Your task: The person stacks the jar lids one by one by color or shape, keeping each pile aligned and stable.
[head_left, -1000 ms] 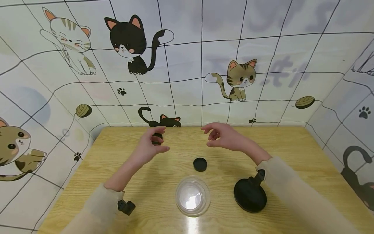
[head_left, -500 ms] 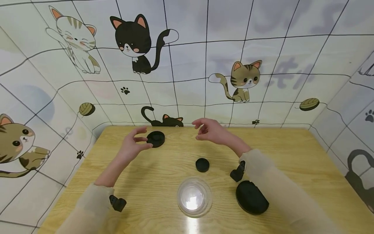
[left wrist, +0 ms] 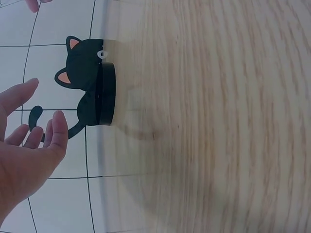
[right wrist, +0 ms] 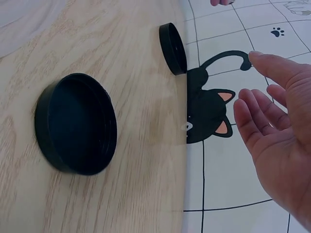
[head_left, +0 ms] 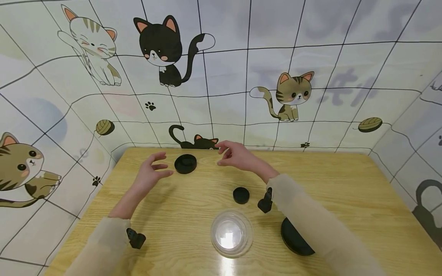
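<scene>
My left hand (head_left: 150,173) hovers over the back left of the table, fingers loosely bent, holding nothing. Just to its right lies a round black lid (head_left: 185,164), hollow side up; the hand is apart from it. On that lid's other side my right hand (head_left: 237,156) is raised, its fingers relaxed with a gap to the thumb. A smaller black lid (head_left: 241,195) lies nearer the middle, and the right wrist view shows this lid (right wrist: 75,124) hollow side up. Closer to me sits a clear round container (head_left: 231,234).
A large black disc-shaped thing (head_left: 295,237) lies at the right, partly covered by my right sleeve (head_left: 310,218). The wooden table (head_left: 179,230) ends at the back against a wall covering (head_left: 224,107) printed with cats and grid lines.
Both hands have moved left. The back lid, earlier partly behind my left hand, is now uncovered, while my right forearm now hides part of the large black disc. The view has shifted slightly.
</scene>
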Tool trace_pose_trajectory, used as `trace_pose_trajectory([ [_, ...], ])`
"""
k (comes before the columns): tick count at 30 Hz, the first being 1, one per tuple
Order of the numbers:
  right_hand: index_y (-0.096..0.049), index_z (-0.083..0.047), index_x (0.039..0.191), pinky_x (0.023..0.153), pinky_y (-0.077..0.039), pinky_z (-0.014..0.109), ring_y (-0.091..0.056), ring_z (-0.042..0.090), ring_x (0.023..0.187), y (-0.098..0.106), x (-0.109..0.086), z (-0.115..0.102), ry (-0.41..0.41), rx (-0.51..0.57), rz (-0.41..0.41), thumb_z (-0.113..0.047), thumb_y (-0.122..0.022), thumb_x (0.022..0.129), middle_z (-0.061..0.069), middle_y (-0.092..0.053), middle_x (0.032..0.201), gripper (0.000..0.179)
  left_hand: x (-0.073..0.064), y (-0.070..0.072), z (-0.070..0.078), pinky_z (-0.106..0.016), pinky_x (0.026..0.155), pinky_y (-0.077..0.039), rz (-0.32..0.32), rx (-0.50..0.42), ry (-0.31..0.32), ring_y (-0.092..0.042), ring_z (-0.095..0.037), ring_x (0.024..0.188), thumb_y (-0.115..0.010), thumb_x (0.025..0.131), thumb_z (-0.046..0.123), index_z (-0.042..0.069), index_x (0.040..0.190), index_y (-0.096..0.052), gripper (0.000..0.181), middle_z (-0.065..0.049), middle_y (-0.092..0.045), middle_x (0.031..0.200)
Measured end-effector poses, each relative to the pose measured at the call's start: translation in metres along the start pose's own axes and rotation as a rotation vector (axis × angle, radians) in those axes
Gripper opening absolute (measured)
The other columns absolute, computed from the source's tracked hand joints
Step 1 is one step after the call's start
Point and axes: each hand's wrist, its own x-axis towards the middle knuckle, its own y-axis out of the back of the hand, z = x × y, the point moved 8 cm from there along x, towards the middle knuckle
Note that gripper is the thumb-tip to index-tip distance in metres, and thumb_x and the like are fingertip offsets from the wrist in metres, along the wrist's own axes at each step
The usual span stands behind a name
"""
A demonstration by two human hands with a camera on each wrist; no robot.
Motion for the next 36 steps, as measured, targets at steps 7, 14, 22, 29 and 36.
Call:
trace_pose_trajectory([
  [7, -0.054, -0.005, 0.144, 0.088, -0.054, 0.036, -0.066, 0.019, 0.096, -0.014, 0.011, 0.0, 0.019, -0.021, -0.019, -0.011, -0.077, 0.093, 0.008, -0.059, 0.118, 0.056, 0.001, 0.005, -0.006, -0.018, 0.082, -0.051, 0.01, -0.012, 0.001, -0.051, -0.039, 0.13, -0.077, 0.092, 0.006, 0.004, 0.156, -0.036, 0.076, -0.02, -0.039, 0.155],
  [14, -0.054, -0.005, 0.144, 0.086, -0.054, 0.035, -0.065, 0.02, 0.099, -0.024, 0.021, 0.008, -0.009, -0.021, -0.027, -0.012, -0.077, 0.094, 0.018, -0.059, 0.124, 0.056, 0.006, 0.008, -0.016, -0.018, 0.083, -0.051, 0.018, -0.039, 0.011, -0.051, -0.04, 0.13, -0.077, 0.091, 0.005, 0.003, 0.156, -0.037, 0.076, -0.023, -0.038, 0.154],
  [22, -0.053, -0.006, 0.145, 0.089, -0.054, 0.037, -0.064, 0.025, 0.105, -0.035, 0.039, 0.015, -0.039, 0.035, -0.007, -0.013, -0.076, 0.094, 0.023, -0.057, 0.129, 0.056, 0.014, 0.005, -0.027, -0.02, 0.084, -0.051, 0.011, -0.036, 0.039, -0.053, -0.034, 0.124, -0.076, 0.092, 0.006, 0.005, 0.157, -0.036, 0.076, -0.022, -0.038, 0.155],
  [29, -0.052, -0.003, 0.145, 0.089, -0.055, 0.036, -0.063, 0.027, 0.108, -0.049, 0.047, 0.019, -0.037, 0.067, -0.01, -0.015, -0.077, 0.094, 0.022, -0.058, 0.128, 0.058, 0.016, 0.004, -0.032, -0.019, 0.083, -0.05, 0.0, -0.034, 0.055, -0.053, -0.033, 0.12, -0.075, 0.093, 0.005, 0.005, 0.157, -0.035, 0.076, -0.022, -0.038, 0.153],
  [36, -0.051, 0.0, 0.146, 0.089, -0.055, 0.037, -0.063, 0.028, 0.111, -0.053, 0.053, 0.027, -0.073, 0.087, 0.011, -0.013, -0.077, 0.094, 0.02, -0.058, 0.127, 0.059, 0.023, -0.002, -0.035, -0.021, 0.085, -0.052, -0.026, -0.069, 0.038, -0.05, -0.04, 0.128, -0.075, 0.093, 0.004, 0.003, 0.158, -0.033, 0.077, -0.023, -0.037, 0.155],
])
